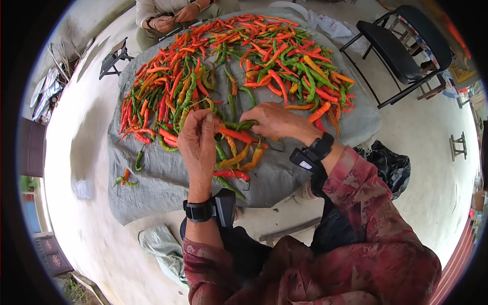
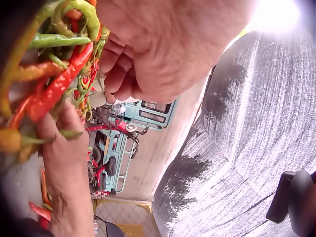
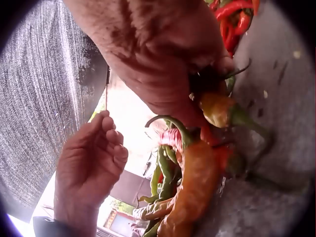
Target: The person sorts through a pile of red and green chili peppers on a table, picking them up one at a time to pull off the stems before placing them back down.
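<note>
A bunch (image 1: 236, 136) of red, orange and green chillies lies at frame centre under the right hand (image 1: 277, 122), whose curled fingers clutch it against the cloth (image 1: 152, 178). Just left of it, the left hand (image 1: 198, 145) pinches a thin stalk (image 3: 106, 94) between thumb and forefinger. The heap (image 1: 244, 56) spreads above, and a chair (image 1: 401, 51) stands at upper right.

Grey woven sheet (image 1: 152, 198), draped over the whole counter and hanging off its near edge. Beyond the far edge, a second person (image 1: 168, 12), seated, in pale clothes. Right of the sheet, a black folding chair (image 1: 401, 51); stands on pale concrete floor (image 1: 81, 152). Nearer, a black bag (image 1: 389, 165) and a small stool (image 1: 459, 145). Far left, a low folding stool (image 1: 114, 57). In the left wrist view, a pale blue three-wheeled cart (image 2: 148, 111).
</note>
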The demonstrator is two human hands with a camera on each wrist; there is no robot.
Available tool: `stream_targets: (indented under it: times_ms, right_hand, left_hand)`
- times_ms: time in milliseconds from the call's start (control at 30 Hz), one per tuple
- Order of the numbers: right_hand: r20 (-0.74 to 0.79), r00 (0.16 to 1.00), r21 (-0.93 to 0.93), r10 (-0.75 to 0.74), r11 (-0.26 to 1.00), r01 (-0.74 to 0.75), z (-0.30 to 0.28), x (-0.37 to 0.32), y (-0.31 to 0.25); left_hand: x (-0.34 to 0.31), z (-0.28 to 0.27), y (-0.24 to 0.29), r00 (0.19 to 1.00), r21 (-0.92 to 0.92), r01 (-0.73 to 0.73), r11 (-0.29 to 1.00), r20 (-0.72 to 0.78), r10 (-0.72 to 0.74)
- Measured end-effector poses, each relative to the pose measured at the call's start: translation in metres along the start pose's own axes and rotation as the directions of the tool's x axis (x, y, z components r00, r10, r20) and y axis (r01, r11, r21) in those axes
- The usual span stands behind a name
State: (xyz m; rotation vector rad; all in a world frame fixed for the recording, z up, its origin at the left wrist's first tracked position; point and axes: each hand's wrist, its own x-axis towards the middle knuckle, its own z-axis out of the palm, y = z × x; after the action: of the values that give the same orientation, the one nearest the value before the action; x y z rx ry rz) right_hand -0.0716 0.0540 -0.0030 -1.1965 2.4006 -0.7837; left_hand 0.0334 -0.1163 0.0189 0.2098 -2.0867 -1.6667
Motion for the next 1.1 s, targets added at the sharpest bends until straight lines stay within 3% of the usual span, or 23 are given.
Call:
stream_targets:
  times_ms: [67,200,267,300,400,567,667,733,800,867,1033,1100]
  right_hand:
    - [0.000,0.999,-0.068,-0.040,0.997,0.039,-0.010,-0.016,0.008]
    - [-0.081,0.997,0.030,-0.015,0.999,0.017,-0.027,-0.033,0.037]
    - [-0.155,0.982,0.517,0.110,0.856,-0.015,-0.034,-0.035,0.049]
    - [-0.127,0.973,0.641,0.192,0.764,-0.067,-0.042,-0.037,0.042]
    - [-0.102,0.971,0.722,0.216,0.688,-0.077,-0.048,-0.042,0.037]
    - [-0.112,0.976,0.715,0.186,0.698,-0.051,-0.046,-0.043,0.041]
    - [-0.079,0.985,0.806,0.155,0.591,-0.029,-0.046,-0.046,0.037]
    - [-0.096,0.957,0.876,0.274,0.480,-0.049,-0.047,-0.050,0.023]
    - [-0.097,0.953,0.893,0.289,0.447,-0.045,-0.042,-0.050,0.019]
    - [-0.096,0.949,0.909,0.301,0.415,-0.040,-0.041,-0.049,0.019]
    - [-0.194,0.899,0.944,0.392,0.325,0.062,-0.040,-0.044,0.019]
    - [-0.192,0.910,0.933,0.369,0.355,0.053,-0.040,-0.044,0.021]
  left_hand:
    - [-0.002,0.000,0.003,1.000,0.040,0.013,0.999,0.003,-0.013]
    - [-0.003,0.006,0.001,0.999,0.116,-0.018,0.993,0.046,0.013]
    - [-0.002,0.014,0.000,0.998,0.127,-0.029,0.991,0.059,0.022]
    - [-0.002,0.020,-0.002,0.997,0.118,-0.031,0.993,0.073,0.023]
    - [-0.005,0.039,-0.004,0.991,0.116,-0.054,0.992,0.127,0.039]
    - [-0.009,0.058,-0.001,0.957,0.194,-0.053,0.980,0.289,-0.005]
    - [-0.011,0.065,0.003,0.943,0.190,-0.032,0.981,0.330,-0.033]
    - [-0.013,0.069,0.007,0.928,0.130,-0.017,0.991,0.371,-0.033]
    - [-0.015,0.071,0.012,0.913,0.071,-0.001,0.997,0.407,-0.028]
    - [-0.017,0.071,0.016,0.869,0.162,-0.109,0.981,0.494,0.015]
    - [-0.015,0.069,0.004,0.893,0.220,-0.075,0.973,0.449,-0.032]
    - [-0.014,0.068,0.005,0.902,0.227,-0.038,0.973,0.426,-0.065]
